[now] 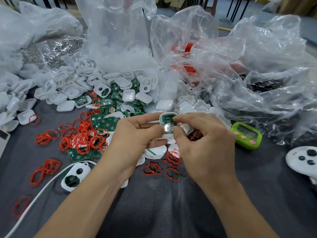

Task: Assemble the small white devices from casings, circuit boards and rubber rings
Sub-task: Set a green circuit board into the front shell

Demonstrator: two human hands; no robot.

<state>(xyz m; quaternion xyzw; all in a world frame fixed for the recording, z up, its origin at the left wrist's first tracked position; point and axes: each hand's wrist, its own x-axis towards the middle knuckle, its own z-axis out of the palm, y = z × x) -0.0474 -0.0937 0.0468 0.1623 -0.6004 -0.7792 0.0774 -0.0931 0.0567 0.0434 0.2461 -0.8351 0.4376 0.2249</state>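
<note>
Head view looks down at two bare hands over a dark grey cloth (154,203). The left hand (135,134) and the right hand (202,143) meet in the middle. Both pinch one small white plastic casing (161,118) between thumb and fingertips. A green circuit board (169,118) sits inside it, with a round silver battery (169,127) on the board. The fingers cover the sides and the bottom of the casing, so only its top part shows.

Behind the hands lies a big heap of white plastic casings (72,90), mixed with loose green circuit boards (103,120). Thin red rubber rings (82,140) lie in a tangle to the left of the left hand, and more lie under the right hand. One white casing with two round holes (75,176) lies near the left arm, just beside a white cable (37,194). Crinkly clear plastic bags (240,57) stand all along the back. To the right sits a bright green timer with pink buttons (247,135). Near the right edge is a white controller with dark buttons (303,160).
</note>
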